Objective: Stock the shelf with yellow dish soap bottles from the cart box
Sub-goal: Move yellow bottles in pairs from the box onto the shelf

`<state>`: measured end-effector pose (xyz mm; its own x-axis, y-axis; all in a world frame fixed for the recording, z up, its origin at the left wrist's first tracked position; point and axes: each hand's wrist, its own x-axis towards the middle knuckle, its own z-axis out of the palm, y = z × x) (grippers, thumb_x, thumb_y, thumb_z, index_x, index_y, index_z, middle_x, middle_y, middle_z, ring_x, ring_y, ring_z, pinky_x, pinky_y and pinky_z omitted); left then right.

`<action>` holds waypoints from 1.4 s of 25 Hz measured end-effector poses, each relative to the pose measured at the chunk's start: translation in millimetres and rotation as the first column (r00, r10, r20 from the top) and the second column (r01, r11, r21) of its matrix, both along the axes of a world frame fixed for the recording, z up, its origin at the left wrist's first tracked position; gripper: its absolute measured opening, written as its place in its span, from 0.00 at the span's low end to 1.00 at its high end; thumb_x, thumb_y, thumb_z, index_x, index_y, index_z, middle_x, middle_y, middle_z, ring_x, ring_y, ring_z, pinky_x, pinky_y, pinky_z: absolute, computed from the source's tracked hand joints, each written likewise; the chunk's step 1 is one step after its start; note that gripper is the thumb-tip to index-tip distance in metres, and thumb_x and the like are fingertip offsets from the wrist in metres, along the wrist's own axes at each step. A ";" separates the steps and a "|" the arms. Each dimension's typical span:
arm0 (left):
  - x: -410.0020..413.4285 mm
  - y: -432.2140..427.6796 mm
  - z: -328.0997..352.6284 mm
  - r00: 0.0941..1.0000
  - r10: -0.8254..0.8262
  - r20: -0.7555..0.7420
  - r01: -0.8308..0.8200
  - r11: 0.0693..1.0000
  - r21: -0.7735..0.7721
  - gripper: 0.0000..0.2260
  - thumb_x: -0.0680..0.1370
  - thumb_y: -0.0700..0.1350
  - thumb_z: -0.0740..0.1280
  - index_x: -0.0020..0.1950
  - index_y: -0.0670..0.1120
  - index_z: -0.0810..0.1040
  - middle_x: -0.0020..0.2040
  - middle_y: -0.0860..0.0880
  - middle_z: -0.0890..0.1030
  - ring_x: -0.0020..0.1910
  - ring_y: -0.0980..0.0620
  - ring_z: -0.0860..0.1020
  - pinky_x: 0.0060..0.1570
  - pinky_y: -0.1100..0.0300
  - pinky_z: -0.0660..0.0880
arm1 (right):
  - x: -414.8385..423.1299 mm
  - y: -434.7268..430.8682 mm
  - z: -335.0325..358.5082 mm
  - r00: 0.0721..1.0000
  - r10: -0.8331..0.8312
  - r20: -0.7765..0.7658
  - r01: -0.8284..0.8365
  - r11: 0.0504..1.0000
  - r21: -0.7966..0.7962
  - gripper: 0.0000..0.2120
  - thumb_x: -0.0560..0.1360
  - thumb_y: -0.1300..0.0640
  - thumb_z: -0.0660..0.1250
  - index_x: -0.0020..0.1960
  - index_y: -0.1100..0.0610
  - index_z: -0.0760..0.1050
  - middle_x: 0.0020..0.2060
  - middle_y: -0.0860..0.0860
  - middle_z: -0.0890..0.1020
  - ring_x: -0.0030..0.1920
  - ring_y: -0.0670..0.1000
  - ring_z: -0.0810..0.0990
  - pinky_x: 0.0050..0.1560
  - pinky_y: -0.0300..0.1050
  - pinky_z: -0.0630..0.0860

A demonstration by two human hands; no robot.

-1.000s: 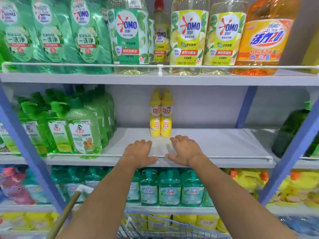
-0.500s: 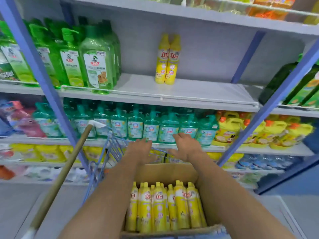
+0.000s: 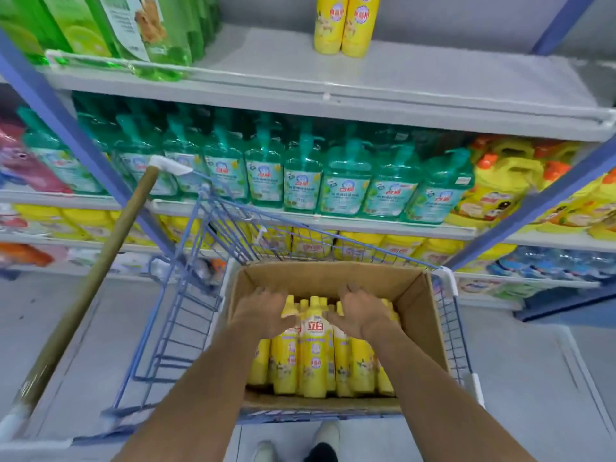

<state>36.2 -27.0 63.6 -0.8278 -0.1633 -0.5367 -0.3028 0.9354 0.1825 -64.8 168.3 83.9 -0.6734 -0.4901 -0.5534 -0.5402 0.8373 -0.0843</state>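
Left hand [image 3: 263, 311] and right hand [image 3: 361, 313] have dropped into the near box [image 3: 333, 278], fingers loose over the bottles [image 3: 316, 358], gripping none. Only two stand on the far shelf [image 3: 433, 81], so most of the job looks left.

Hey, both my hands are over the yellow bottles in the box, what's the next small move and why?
Probably close each hand's fingers round a bottle neck. The left hand and right hand are open over the bottles in the box, gripping nothing, and the shelf holds only two, with bare space beside them.
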 end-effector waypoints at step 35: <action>-7.8 16.2 -124.0 0.729 0.673 0.121 -0.460 0.351 0.815 0.34 0.62 0.52 0.81 0.67 0.57 0.74 0.55 0.46 0.84 0.54 0.46 0.83 0.50 0.48 0.83 | -12.2 12.4 -130.5 0.658 -0.383 0.648 0.748 0.435 -0.502 0.28 0.66 0.59 0.83 0.61 0.56 0.77 0.50 0.51 0.85 0.54 0.50 0.85 0.47 0.41 0.83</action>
